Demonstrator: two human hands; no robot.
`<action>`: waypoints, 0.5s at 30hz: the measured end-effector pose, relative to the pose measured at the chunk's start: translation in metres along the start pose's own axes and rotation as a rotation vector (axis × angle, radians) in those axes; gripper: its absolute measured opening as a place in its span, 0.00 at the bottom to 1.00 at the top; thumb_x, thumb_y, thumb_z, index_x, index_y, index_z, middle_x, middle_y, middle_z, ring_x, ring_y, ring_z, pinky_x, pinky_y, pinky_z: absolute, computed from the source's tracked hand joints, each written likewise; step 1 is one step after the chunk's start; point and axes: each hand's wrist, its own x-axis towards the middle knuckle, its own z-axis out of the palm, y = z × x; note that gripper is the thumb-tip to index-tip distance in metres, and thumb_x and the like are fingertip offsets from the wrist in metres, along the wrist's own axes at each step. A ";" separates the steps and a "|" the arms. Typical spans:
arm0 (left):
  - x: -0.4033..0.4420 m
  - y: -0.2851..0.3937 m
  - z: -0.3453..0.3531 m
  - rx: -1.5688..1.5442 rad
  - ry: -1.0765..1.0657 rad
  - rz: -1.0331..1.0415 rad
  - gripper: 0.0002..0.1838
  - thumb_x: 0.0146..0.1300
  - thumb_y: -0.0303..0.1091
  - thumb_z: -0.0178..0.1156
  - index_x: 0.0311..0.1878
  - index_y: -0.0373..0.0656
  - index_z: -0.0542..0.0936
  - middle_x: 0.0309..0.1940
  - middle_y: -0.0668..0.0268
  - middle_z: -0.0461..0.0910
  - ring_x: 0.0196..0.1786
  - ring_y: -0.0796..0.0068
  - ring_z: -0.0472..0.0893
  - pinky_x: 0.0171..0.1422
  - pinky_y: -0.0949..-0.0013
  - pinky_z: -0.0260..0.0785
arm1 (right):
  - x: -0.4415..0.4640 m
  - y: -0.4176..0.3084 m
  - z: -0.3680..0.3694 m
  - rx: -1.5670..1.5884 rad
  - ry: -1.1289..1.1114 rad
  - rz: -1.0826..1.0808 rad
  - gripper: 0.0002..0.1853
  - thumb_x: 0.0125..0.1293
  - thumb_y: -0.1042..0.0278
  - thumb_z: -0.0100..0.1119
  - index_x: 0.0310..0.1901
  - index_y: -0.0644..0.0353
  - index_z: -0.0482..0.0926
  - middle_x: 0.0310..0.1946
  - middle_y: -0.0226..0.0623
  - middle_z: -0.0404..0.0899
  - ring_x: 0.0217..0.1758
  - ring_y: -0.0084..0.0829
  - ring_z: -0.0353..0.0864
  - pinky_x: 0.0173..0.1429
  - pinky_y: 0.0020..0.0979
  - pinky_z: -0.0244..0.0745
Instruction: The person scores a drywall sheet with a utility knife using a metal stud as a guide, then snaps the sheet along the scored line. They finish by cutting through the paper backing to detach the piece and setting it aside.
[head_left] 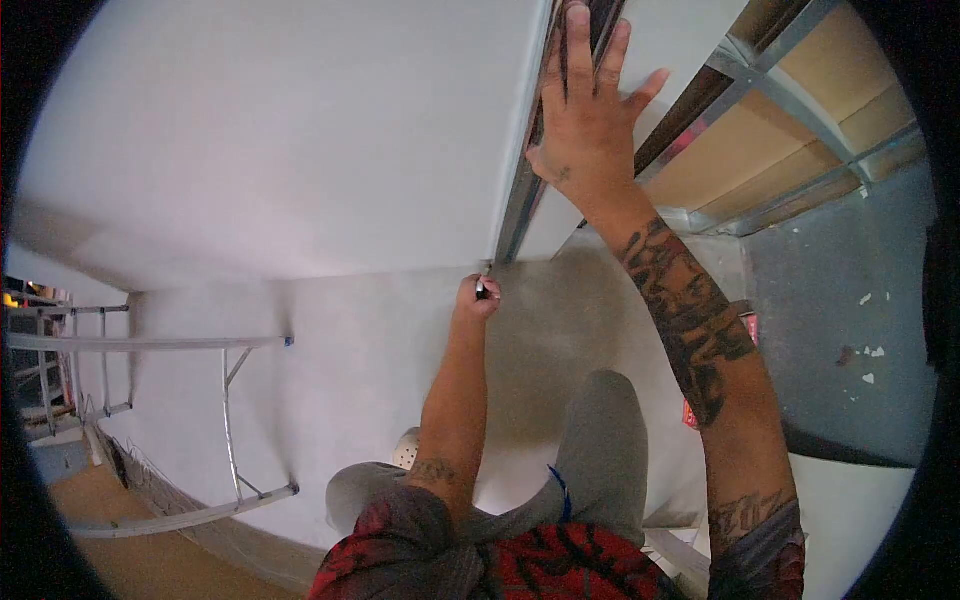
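Observation:
My left hand (478,296) is closed around a small tool with a black end (482,290); its kind is hard to make out. The tool's thin tip points at the bottom corner of a large white panel (300,140). Higher up, my right hand (593,125) lies open with fingers spread across a dark metal channel (518,205) along the panel's right edge. Its palm faces the channel and part of the channel is hidden under it.
An aluminium ladder (160,344) stands at the left. To the right is a metal frame (820,110) backed with brown board, beside a grey surface (840,330) with white flecks. My bent knees (605,440) are below, over the pale floor (340,390).

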 end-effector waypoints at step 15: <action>-0.085 -0.045 0.065 0.006 -0.167 0.015 0.09 0.72 0.32 0.44 0.34 0.39 0.67 0.21 0.68 0.70 0.20 0.78 0.70 0.22 0.77 0.68 | -0.001 0.009 0.028 -0.068 0.225 -0.013 0.54 0.34 0.56 0.78 0.70 0.59 0.67 0.80 0.45 0.37 0.80 0.64 0.39 0.59 0.89 0.42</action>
